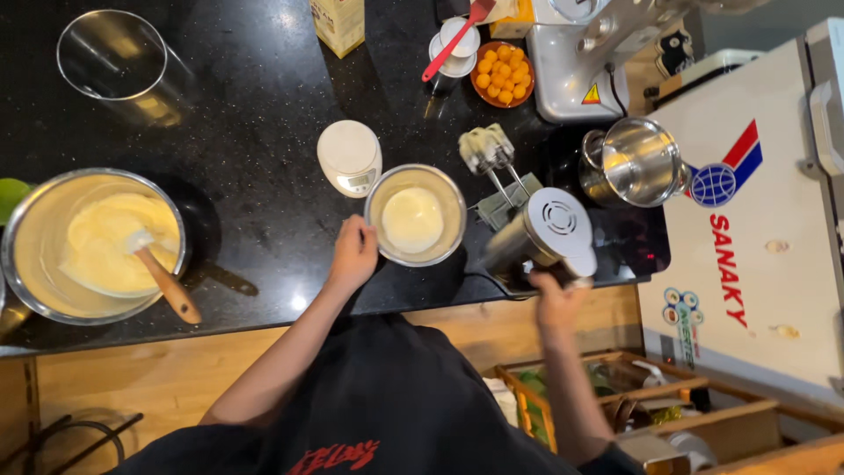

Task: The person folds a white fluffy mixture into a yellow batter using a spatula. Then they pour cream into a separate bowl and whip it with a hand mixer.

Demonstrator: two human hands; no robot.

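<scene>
My left hand (353, 255) grips the near-left rim of a small steel bowl (450, 195) that holds pale cream and stands on the black counter (255, 149). My right hand (559, 302) holds the handle of a silver hand mixer (538, 234), which is lifted and tilted to the right of the bowl. The mixer's beaters (486, 149), coated in pale batter, point away from me above the counter behind the bowl.
A small white kitchen scale (349, 157) sits left of the bowl. A large steel bowl (26, 255) of yellow batter with a wooden-handled spatula (163, 277) stands far left. A steel pot (637, 161), a bowl of orange balls (502, 76) and a white chest freezer (765, 220) lie right.
</scene>
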